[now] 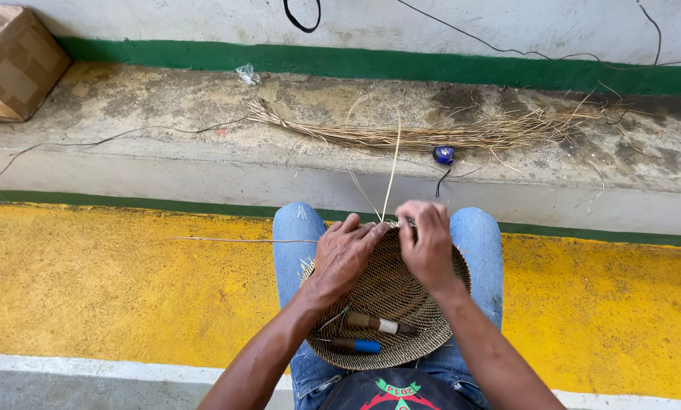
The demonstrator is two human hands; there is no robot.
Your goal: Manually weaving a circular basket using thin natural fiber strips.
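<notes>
- Left hand (346, 254): palm down, fingers curled and closed over the far rim of the woven basket (386, 304), fingertips pressed to the weave beside the right hand.
- Right hand (427, 243): knuckles up, fingers bent and pinched shut on the basket rim, just beside the left fingertips; exact strand in the pinch too small to tell.
- Both forearms reaching forward from the bottom edge, converging on the far rim.
- Basket shallow and round, tilted on the lap, resting across both blue-jeaned knees (298, 228).
- One long pale straw strand (391, 171) rising from between the two hands, away from the body; another thin strand (242, 241) running out level to the left of the left hand.
- Inside the basket, below the hands and near the wrists: a brown-handled tool with a white band (380, 325) and, nearer the body, a tool with a blue end (355, 345), lying side by side.
- Beyond the hands, on the concrete ledge (166, 121): a long bundle of dry straw (431, 135), with a small blue tape measure (443, 155) just beside it.
- Far left of the hands: a cardboard box (10, 64) on the ledge.
- Yellow painted floor (90, 281) on both sides of the knees.
</notes>
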